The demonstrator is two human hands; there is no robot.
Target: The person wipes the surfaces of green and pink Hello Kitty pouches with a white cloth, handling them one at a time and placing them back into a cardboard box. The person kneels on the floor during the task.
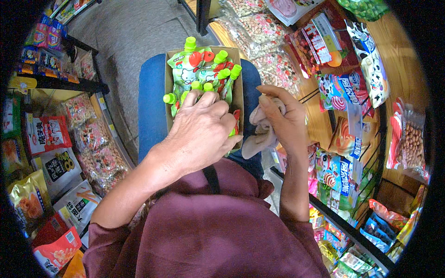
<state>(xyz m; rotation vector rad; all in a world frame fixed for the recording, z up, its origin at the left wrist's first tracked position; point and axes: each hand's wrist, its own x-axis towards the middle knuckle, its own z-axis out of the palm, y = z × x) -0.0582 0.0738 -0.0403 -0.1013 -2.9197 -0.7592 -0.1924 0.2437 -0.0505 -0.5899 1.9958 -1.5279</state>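
Observation:
On my lap, across blue jeans, rests an open cardboard box (169, 73) with several green spouted pouches (187, 67) in it, their bright green caps pointing in different directions. My left hand (205, 121) reaches over the near part of the box, fingers bent down among the pouches; whether it grips one is hidden beneath the hand. To the right of the box, my right hand (281, 114) pinches a crumpled pale cloth (260, 139) between thumb and fingers, and the cloth hangs beside my knee.
Wooden shelves with bagged snacks (340, 92) stand close on my right. Another shelf on the left holds clear bags of mixed nuts or candy (94, 135) and printed snack packs (48, 133). Grey floor tiles (128, 31) show ahead. A black shelf post (202, 17) rises beyond the box.

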